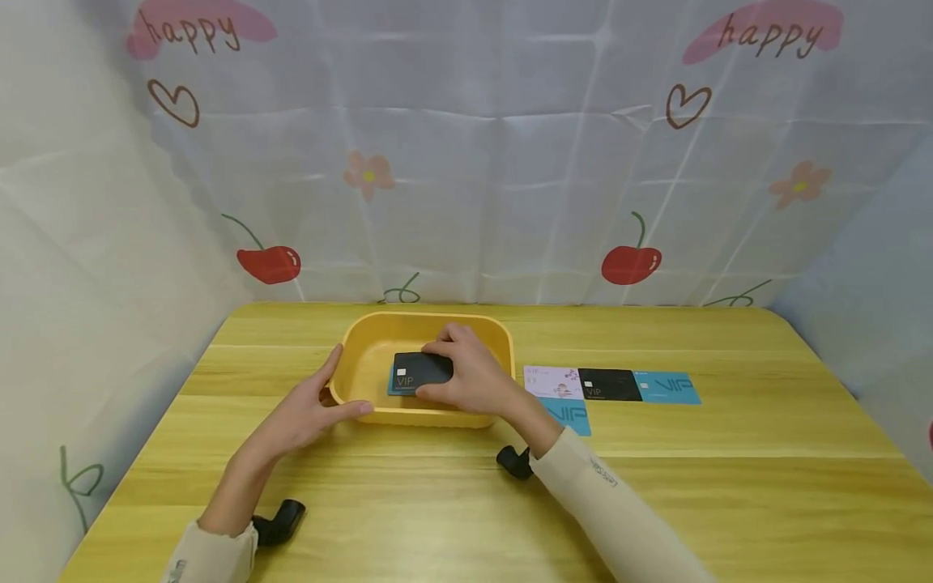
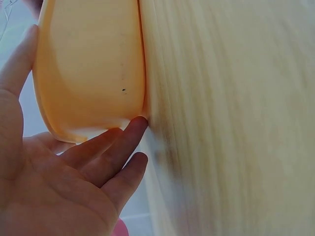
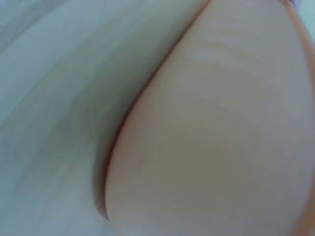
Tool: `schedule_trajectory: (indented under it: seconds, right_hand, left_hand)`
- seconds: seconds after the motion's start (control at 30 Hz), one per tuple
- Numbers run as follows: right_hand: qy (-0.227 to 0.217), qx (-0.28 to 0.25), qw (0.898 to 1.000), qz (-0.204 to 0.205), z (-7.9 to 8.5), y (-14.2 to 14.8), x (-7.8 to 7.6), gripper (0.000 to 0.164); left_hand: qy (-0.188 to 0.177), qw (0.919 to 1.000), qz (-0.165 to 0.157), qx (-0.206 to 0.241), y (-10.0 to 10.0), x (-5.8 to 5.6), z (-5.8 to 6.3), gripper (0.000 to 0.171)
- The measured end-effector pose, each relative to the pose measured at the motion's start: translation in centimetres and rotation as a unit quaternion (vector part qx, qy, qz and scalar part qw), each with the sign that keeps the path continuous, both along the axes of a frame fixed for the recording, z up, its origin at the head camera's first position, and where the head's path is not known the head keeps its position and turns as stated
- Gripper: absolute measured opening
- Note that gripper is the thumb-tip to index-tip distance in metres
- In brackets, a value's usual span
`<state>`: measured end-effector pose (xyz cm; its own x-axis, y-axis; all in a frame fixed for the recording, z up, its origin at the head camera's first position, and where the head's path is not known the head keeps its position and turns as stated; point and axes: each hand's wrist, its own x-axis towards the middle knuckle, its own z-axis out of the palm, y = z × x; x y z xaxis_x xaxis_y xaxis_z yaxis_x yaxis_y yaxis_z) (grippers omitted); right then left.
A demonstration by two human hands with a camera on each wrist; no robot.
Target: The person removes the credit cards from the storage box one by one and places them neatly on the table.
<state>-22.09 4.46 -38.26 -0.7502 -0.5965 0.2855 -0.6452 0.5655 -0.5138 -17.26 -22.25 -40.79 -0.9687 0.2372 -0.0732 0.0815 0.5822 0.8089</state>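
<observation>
My right hand [image 1: 470, 372] reaches over the front of a yellow plastic basin [image 1: 426, 417] and pinches a black VIP card [image 1: 415, 372] by its right end, thumb at the near edge and fingers at the far edge. The lower left edge of a blue card [image 1: 391, 387] peeks out beneath the black one. At the basin's left front corner, my left hand [image 1: 306, 409] grips the basin, thumb on the front rim and fingers along the left wall. In the left wrist view those fingers [image 2: 113, 152] bend against the basin's end wall. The right wrist view is filled by the basin's side [image 3: 206, 132].
Right of the basin, a pale pink card [image 1: 550, 380], a black card [image 1: 611, 385] and a blue card [image 1: 666, 387] lie in a row on the wooden table [image 1: 408, 502]. Another blue card [image 1: 572, 415] lies below the pink one. A printed cloth [image 1: 474, 202] hangs behind.
</observation>
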Motion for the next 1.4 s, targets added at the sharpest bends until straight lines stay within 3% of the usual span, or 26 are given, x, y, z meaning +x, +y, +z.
schedule_trajectory:
  seconds: [0.23, 0.77, 1.27, 1.4]
  right_hand:
    - [0.005, -0.011, 1.000, 0.008, 0.5, 1.1, 0.9, 0.051]
    - [0.018, -0.045, 0.999, -0.020, 0.8, 4.0, 2.5, 0.047]
    - [0.023, -0.029, 0.999, -0.027, 0.2, 7.3, 4.4, 0.050]
    - [0.006, -0.029, 0.999, -0.035, 0.1, 8.5, 4.9, 0.051]
  left_hand:
    - [0.001, 1.0000, 0.003, 0.000, 0.1, 0.0, 0.0, 0.103]
    - [0.008, 1.0000, -0.003, 0.005, 0.0, 0.0, -0.1, 0.104]
    - [0.011, 0.9999, -0.005, 0.004, 0.0, 0.1, -0.1, 0.103]
    - [0.012, 0.9999, -0.005, 0.004, 0.0, 0.1, -0.1, 0.103]
